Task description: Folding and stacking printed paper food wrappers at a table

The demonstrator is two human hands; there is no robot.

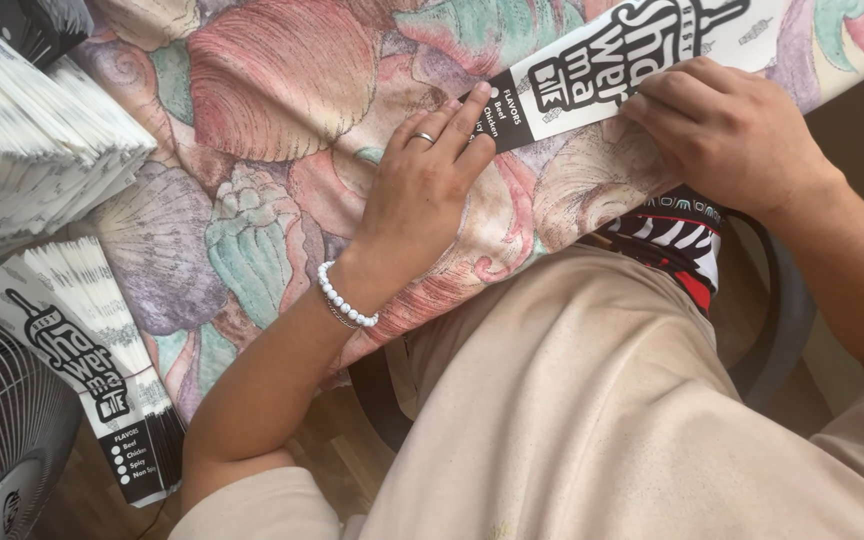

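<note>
One long sleeve [622,60], lying diagonal

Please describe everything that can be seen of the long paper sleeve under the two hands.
The paper sleeve is a long, flat, narrow strip of white paper with black printed lettering and a black band at its near end. It lies flat and slanted on the cloth with a seashell pattern, its far end running out of the picture. The left hand presses its black end with the fingers; the right hand rests on its lower edge.

Home packing spot: stacked paper sleeves [32,140], fan [2,430]
</note>
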